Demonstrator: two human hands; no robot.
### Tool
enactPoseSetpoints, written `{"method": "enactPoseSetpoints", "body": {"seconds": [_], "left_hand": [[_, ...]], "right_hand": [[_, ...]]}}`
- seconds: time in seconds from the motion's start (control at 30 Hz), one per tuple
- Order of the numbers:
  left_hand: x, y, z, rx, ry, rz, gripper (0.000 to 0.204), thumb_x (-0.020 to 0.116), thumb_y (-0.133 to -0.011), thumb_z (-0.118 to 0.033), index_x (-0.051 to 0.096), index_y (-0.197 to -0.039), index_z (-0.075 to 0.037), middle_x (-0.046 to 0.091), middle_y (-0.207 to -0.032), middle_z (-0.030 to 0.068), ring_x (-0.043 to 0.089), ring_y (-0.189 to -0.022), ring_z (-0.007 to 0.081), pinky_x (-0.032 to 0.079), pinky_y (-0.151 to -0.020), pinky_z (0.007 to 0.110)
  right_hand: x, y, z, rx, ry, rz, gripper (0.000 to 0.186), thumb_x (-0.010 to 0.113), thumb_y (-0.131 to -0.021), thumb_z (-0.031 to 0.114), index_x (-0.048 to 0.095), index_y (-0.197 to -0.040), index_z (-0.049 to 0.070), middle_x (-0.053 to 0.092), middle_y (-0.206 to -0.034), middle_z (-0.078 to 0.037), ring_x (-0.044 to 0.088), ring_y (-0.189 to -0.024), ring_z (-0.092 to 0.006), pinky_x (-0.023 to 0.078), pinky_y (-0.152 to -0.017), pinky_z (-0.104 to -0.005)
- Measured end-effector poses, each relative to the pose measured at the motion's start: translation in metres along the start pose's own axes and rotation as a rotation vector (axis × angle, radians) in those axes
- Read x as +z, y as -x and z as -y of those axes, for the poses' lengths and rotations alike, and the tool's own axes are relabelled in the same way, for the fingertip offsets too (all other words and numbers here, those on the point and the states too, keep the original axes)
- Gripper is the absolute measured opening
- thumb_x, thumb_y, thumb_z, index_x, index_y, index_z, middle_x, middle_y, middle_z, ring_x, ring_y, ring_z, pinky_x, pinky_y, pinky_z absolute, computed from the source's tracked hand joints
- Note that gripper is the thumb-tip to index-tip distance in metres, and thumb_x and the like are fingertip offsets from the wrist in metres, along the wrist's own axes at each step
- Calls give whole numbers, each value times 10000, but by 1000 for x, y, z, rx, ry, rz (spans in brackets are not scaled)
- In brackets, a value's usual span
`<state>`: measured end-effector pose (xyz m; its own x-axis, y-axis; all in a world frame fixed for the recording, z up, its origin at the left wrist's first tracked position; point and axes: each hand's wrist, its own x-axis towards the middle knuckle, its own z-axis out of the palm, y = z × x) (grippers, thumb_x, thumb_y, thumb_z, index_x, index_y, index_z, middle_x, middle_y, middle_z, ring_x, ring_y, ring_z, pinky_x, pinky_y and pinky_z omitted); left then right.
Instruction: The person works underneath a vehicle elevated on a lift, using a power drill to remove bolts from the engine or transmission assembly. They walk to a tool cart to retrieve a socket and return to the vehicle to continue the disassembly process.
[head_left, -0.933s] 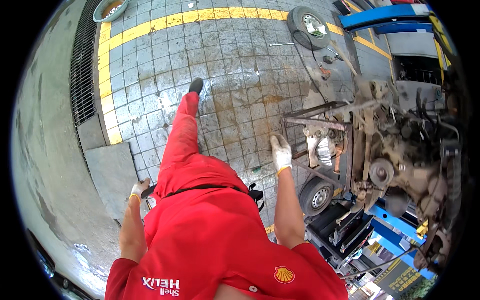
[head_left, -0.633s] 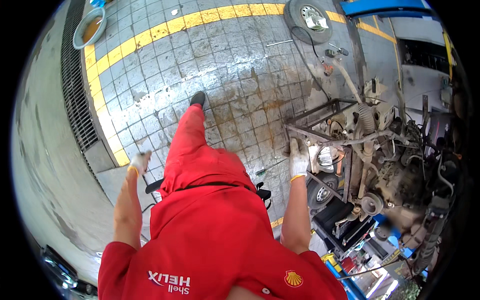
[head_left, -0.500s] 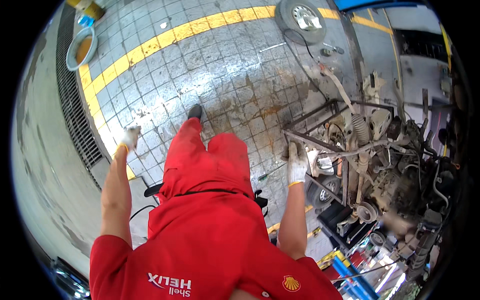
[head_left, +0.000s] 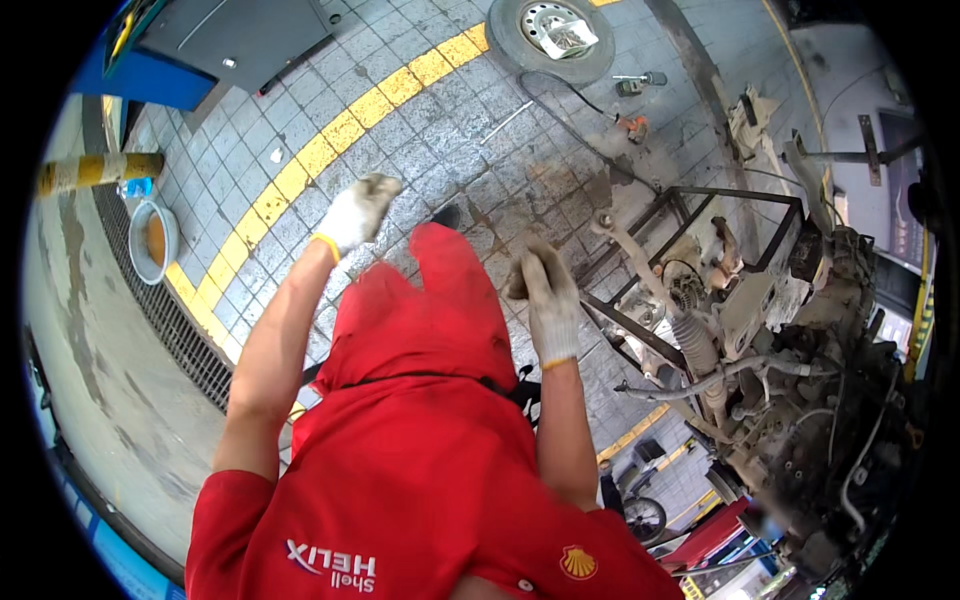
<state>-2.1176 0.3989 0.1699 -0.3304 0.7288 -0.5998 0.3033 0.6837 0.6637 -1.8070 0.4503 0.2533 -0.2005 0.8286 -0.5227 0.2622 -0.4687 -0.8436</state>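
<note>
My left hand, in a white glove with a yellow cuff and soiled fingertips, is raised over the tiled floor. Its fingers are curled in and nothing shows in them. My right hand, gloved the same way, hangs beside my right thigh. Its fingers point forward, loosely bent, with the thumb a little apart and no object visible. Closest to this hand is a dark metal frame on the right, apart from the glove. Upon the frame sits a dirty engine assembly with hoses and a ribbed boot.
Ahead lie a wheel with a small packet on it, a thin rod, an orange-ended tool and a black hose. A basin of brownish liquid stands left, near a yellow post and drain grating. A grey cabinet is far left.
My left hand has swung forward and inward. The right hand has come away from the frame's corner. My view has shifted forward, bringing the grey cabinet in; my legs have changed stride.
</note>
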Motion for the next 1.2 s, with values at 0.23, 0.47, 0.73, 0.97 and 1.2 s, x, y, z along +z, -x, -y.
{"method": "enactPoseSetpoints", "body": {"seconds": [0.23, 0.47, 0.73, 0.97, 1.2], "left_hand": [[37, -106, -103, -89, 231, 242, 428, 518, -1047, -349, 563, -1348, -49, 675, -921, 73, 543, -551, 123, 483, -494, 302], [64, -254, -153, -269, 255, 369, 290, 483, -1064, -307, 571, -1170, -52, 619, -689, 63, 607, -538, 153, 523, -497, 308], [108, -457, -156, -480, 188, 551, 239, 483, -1062, -275, 542, -1098, -47, 612, -729, 77, 638, -588, 178, 555, -536, 327], [188, -605, -124, -662, 279, 433, 214, 518, -1057, -266, 570, -1162, -87, 589, -756, 25, 608, -561, 132, 516, -485, 291], [294, -691, -102, -682, 313, 592, 270, 465, -1056, -177, 519, -1307, -93, 605, -834, 30, 611, -599, 114, 490, -484, 252]], "right_hand": [[30, -168, 59, -170, -91, 128, 345, 616, -1002, 208, 592, -1277, 1, 682, -974, -91, 661, -803, -186, 553, -737, -299], [43, -319, 49, -72, 152, -25, 377, 571, -1013, 277, 595, -1261, -6, 680, -1198, -236, 655, -1124, -377, 517, -932, -415], [40, -485, -127, 295, 113, -252, 309, 573, -996, 285, 652, -1170, 42, 677, -925, -103, 605, -763, -210, 493, -652, -340], [34, -675, -204, 607, 324, -313, 385, 557, -949, 390, 687, -1143, 83, 705, -1121, -237, 664, -1082, -419, 524, -942, -483], [33, -863, -342, 762, 449, -302, 461, 604, -945, 392, 540, -1296, 101, 686, -1185, -217, 663, -1102, -413, 550, -918, -496]]}}
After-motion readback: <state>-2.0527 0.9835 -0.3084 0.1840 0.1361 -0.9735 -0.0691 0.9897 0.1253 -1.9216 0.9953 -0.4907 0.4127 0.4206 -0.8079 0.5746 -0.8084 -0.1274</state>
